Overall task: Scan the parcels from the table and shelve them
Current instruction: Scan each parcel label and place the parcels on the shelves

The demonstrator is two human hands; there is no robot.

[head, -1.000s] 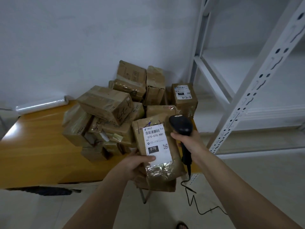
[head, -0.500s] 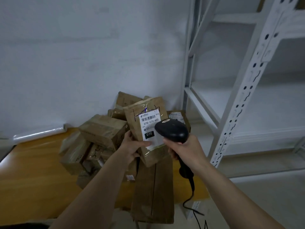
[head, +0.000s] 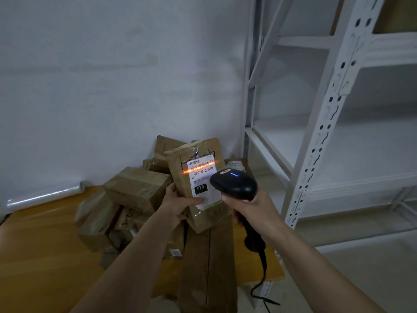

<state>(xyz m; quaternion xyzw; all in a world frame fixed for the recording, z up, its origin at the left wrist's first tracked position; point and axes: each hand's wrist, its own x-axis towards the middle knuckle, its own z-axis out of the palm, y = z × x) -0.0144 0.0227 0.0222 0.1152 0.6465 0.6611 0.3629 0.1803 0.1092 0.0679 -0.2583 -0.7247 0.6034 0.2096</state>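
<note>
Left hand (head: 178, 205) grasps taped cardboard parcel (head: 198, 184), raised above the parcel pile (head: 133, 199) on the wooden surface (head: 40, 256). Right hand (head: 255, 211) grips black barcode scanner (head: 234, 184); its orange line crosses the label (head: 203, 180). White shelving (head: 316, 141) stands right.

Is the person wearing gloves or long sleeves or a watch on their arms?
No. The left hand and right hand are bare, with no gloves. Both forearms are bare too: no sleeves, watch, bracelet or rings show anywhere in the picture.
</note>
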